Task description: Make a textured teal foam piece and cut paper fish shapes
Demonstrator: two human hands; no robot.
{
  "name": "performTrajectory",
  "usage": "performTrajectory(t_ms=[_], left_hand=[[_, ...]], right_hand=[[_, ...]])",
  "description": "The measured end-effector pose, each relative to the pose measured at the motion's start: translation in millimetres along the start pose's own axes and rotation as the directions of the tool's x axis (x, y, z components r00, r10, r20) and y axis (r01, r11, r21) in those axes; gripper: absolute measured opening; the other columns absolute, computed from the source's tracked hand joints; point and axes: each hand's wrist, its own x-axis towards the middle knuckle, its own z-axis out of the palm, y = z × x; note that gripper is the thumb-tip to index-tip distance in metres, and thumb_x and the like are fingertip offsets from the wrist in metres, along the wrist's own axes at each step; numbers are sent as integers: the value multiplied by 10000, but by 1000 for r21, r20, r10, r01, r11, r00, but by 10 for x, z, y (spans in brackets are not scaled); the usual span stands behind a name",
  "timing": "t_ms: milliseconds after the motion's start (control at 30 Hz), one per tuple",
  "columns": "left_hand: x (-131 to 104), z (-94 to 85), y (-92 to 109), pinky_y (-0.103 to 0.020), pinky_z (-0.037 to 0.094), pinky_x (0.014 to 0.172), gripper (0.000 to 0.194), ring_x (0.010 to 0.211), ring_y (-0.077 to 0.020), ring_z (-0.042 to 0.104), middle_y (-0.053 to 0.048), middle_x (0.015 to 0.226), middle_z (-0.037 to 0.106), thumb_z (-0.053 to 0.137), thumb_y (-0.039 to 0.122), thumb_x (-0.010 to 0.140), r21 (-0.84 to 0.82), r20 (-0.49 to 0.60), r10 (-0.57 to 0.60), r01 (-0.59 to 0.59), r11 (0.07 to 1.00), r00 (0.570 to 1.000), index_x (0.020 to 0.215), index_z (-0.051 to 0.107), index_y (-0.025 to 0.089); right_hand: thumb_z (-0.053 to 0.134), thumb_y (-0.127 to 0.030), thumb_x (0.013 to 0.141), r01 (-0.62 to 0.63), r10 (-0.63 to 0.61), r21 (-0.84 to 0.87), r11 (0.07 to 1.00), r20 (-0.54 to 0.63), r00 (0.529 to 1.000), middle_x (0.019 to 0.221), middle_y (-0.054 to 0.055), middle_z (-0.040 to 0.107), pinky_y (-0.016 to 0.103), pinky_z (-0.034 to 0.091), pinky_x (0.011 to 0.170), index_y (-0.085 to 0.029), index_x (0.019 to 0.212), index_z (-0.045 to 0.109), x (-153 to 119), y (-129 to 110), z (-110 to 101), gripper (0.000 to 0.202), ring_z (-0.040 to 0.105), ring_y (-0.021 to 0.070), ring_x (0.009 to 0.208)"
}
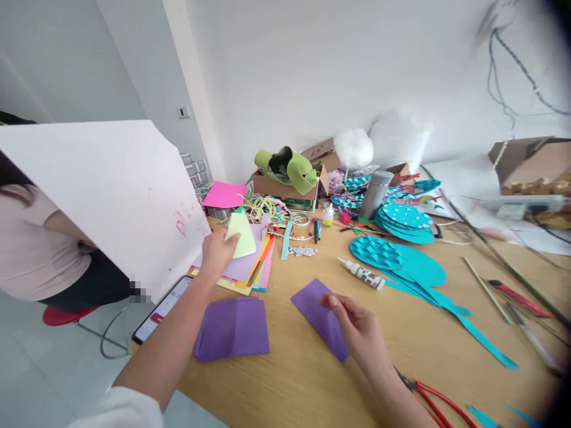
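My left hand [218, 249] is closed on a pale yellow-green paper piece [242, 236], held over a pile of coloured sheets [263, 267]. My right hand [354, 321] has its thumb and fingertips pinched at a folded purple paper [319, 315], which lies tilted on the wooden table. To the left of that paper rests a stack of purple sheets [234, 330]. A white glue bottle [362, 274] lies beyond my right hand. Turquoise scalloped cut-outs [397, 258] spread out to the right of the bottle.
Red-handled pliers [439, 404] lie by my right forearm, with a red cutter [520, 298] and sticks farther right. A phone [163, 309] sits at the left edge beside a white board [111, 196]. Behind are a metal flask [376, 195] and boxes. A seated person [40, 238] is at left.
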Motion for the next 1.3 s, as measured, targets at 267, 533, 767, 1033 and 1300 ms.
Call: performTrajectory(t_ms=[267, 533, 767, 1033, 1300], left_hand=[[-1191, 505, 901, -420, 432, 1010, 280, 1091, -233, 609, -118, 1082, 695, 389, 90, 922, -41, -273, 848, -886, 462, 455, 959, 661, 139], [-1147, 468, 902, -525, 334, 1089, 727, 1251, -319, 492, -162, 1313, 578, 617, 633, 773, -601, -288, 598, -627, 495, 748, 1299, 526, 138], [-986, 622, 891, -366, 510, 837, 563, 1079, -293, 622, -150, 1181, 660, 587, 555, 843, -872, 440, 418, 489, -12, 795, 1229, 592, 146], [-968, 741, 820, -361, 512, 828, 401, 954, -278, 668, -113, 958, 732, 814, 359, 666, -675, 555, 457, 698, -240, 695, 976, 703, 130], [-887, 715, 737, -344, 537, 742, 359, 770, -234, 693, -78, 797, 738, 866, 235, 529, -790, 504, 222, 550, -271, 835, 832, 706, 125]], right_hand=[[469, -800, 726, -229, 167, 601, 766, 158, 973, 1141, 165, 696, 461, 547, 813, -203, 1183, 610, 37, -85, 2, 766, 680, 318, 1003], [842, -369, 565, -290, 384, 668, 686, 6, 923, 880, 112, 764, 452, 578, 760, -155, 924, 695, 105, -45, -135, 443, 710, 329, 878], [838, -403, 590, -301, 340, 683, 666, 82, 937, 891, 106, 765, 439, 570, 792, -183, 890, 721, 87, -88, -122, 390, 704, 322, 910], [756, -535, 655, -208, 241, 443, 872, -19, 970, 810, 68, 745, 356, 530, 630, -188, 896, 704, 96, 29, -98, 426, 679, 261, 736], [628, -525, 757, 34, -11, 74, 997, -286, 958, 585, -19, 563, 249, 346, 505, -187, 668, 620, 131, 44, -212, 350, 462, 133, 555]])
